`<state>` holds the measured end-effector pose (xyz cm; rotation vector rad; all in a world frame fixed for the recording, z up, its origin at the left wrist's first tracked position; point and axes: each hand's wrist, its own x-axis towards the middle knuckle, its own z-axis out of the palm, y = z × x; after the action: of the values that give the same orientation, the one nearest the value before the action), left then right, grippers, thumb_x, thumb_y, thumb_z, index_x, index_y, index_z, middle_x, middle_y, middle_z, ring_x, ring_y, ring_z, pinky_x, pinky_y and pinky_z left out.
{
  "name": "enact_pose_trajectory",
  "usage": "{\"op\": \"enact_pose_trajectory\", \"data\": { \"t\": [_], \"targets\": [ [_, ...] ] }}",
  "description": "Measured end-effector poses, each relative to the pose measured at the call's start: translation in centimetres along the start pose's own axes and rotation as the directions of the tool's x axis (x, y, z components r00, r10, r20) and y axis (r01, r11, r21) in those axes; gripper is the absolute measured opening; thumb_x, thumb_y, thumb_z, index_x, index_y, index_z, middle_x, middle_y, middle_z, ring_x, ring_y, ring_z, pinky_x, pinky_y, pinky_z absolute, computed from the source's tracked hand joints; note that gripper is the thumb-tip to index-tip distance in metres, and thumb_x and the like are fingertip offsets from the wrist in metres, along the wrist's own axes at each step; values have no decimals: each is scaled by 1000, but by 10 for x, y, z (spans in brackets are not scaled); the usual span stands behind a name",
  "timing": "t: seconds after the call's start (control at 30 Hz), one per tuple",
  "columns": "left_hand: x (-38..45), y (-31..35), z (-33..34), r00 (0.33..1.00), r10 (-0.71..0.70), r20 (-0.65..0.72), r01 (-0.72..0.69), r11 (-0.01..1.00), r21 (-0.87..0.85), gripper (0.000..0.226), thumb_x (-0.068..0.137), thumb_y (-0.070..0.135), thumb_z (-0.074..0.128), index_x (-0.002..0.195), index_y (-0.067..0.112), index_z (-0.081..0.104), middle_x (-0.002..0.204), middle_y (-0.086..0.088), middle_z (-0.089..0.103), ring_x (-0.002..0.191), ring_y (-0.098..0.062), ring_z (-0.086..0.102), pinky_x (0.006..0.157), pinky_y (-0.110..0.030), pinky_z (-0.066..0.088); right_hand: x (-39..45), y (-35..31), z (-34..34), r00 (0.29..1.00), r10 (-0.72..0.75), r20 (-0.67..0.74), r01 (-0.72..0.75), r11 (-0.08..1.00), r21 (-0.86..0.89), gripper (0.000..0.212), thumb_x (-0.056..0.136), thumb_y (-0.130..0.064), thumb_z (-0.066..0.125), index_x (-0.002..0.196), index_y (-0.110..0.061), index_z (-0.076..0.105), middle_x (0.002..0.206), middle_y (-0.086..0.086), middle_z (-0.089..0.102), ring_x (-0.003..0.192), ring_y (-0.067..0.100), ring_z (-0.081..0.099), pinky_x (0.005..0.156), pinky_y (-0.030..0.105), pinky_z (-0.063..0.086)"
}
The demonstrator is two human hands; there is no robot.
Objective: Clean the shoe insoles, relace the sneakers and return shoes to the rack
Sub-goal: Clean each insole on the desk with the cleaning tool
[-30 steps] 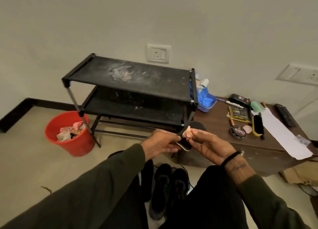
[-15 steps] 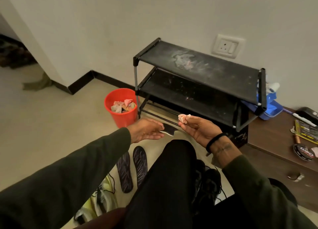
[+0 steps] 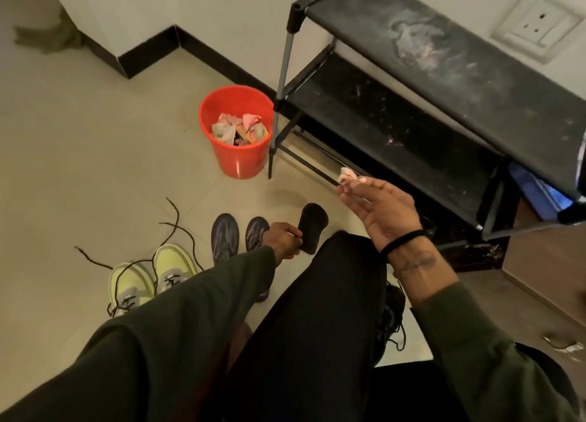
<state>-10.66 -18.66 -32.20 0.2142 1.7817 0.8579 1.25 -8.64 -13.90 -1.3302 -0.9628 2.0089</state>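
My left hand (image 3: 283, 239) grips a dark insole (image 3: 312, 229) low over the floor, just right of two purple-patterned insoles (image 3: 225, 236) lying side by side. My right hand (image 3: 379, 212) is raised beside my knee and pinches a small crumpled pink-white wipe (image 3: 347, 174) at its fingertips. A pair of yellow sneakers (image 3: 152, 277) with loose dark laces (image 3: 172, 225) sits on the floor at the left. A black sneaker (image 3: 391, 313) shows partly behind my right leg. The black two-tier shoe rack (image 3: 444, 82) stands at the upper right, its shelves dusty and bare.
A red bucket (image 3: 237, 158) holding crumpled wipes stands by the rack's left leg. A wall socket (image 3: 539, 25) is above the rack. A blue container (image 3: 536, 193) and a brown cabinet (image 3: 545, 263) lie right of the rack. Pale tiled floor spreads to the left.
My head tilted down toward the floor. My left hand lowered the dark insole beside the two purple ones. My right hand drew apart from it, still holding the wipe.
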Motion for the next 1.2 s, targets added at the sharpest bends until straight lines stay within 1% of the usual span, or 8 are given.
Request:
{"op": "enact_pose_trajectory", "data": {
  "t": [0.17, 0.37, 0.6, 0.77, 0.87, 1.0, 1.1, 1.2],
  "targets": [
    [24, -11, 21, 997, -77, 20, 78, 996, -32, 15, 94, -2, 62, 101, 10, 68, 109, -17, 68, 84, -20, 67, 60, -24, 56, 15, -4, -21, 999, 4, -39, -5, 1000, -21, 47, 85, 5, 70, 129, 12, 55, 109, 23, 73, 103, 32, 73, 95, 40, 58],
    [43, 2, 26, 985, -113, 128, 91, 982, 167, 35, 87, -9, 67, 114, 12, 67, 124, -13, 61, 115, -31, 61, 96, -41, 57, 20, 5, -40, 994, 55, -96, -52, 998, 30, 48, 86, 2, 70, 131, 10, 56, 113, 20, 73, 106, 29, 72, 95, 38, 57],
    [47, 8, 31, 989, -123, 79, 93, 946, 310, 26, 100, 14, 58, 126, 10, 62, 116, -14, 67, 102, -27, 69, 89, -39, 60, 8, 8, -59, 989, 70, -129, -60, 994, 87, 46, 87, 6, 67, 131, 14, 54, 113, 23, 71, 106, 31, 71, 94, 39, 56],
    [29, 38, 26, 992, -94, 78, 77, 976, 204, 25, 94, 27, 69, 111, 10, 66, 98, -7, 71, 81, -19, 70, 51, -25, 55, -15, -6, -76, 991, 47, -128, -37, 996, 77, 45, 84, -3, 70, 127, 7, 60, 114, 18, 73, 107, 29, 71, 93, 39, 58],
    [1, 87, 32, 987, 96, 125, -96, 995, -8, 27, 97, 21, 67, 114, 0, 68, 95, -12, 71, 83, -25, 70, 69, -34, 61, -34, -14, -91, 987, 18, -162, -2, 995, 101, 33, 87, -5, 71, 119, 3, 64, 114, 18, 73, 103, 29, 72, 90, 38, 59],
    [-77, 161, 53, 870, 347, 349, -366, 931, -13, 42, 96, 43, 65, 121, 10, 66, 107, -9, 72, 98, -22, 72, 86, -31, 60, -62, -18, -121, 974, -28, -224, 60, 989, 135, 21, 90, -7, 70, 110, -4, 69, 113, 18, 73, 89, 20, 73, 87, 35, 60],
    [-145, 181, 81, 765, 292, 575, -425, 898, 109, 57, 86, 63, 69, 112, 12, 73, 104, -8, 77, 97, -22, 75, 86, -33, 61, -90, -15, -146, 956, -108, -274, 152, 978, 145, 22, 90, -7, 70, 111, -2, 69, 111, 19, 73, 91, 23, 71, 86, 35, 61],
    [-191, 159, 117, 713, 294, 636, -487, 861, 148, 48, 84, 51, 77, 113, 13, 73, 101, -8, 77, 95, -21, 75, 86, -35, 62, -118, -6, -167, 910, -255, -326, 294, 953, 75, 35, 82, -11, 77, 112, 4, 67, 107, 21, 73, 97, 30, 71, 83, 36, 60]
  ]
}}
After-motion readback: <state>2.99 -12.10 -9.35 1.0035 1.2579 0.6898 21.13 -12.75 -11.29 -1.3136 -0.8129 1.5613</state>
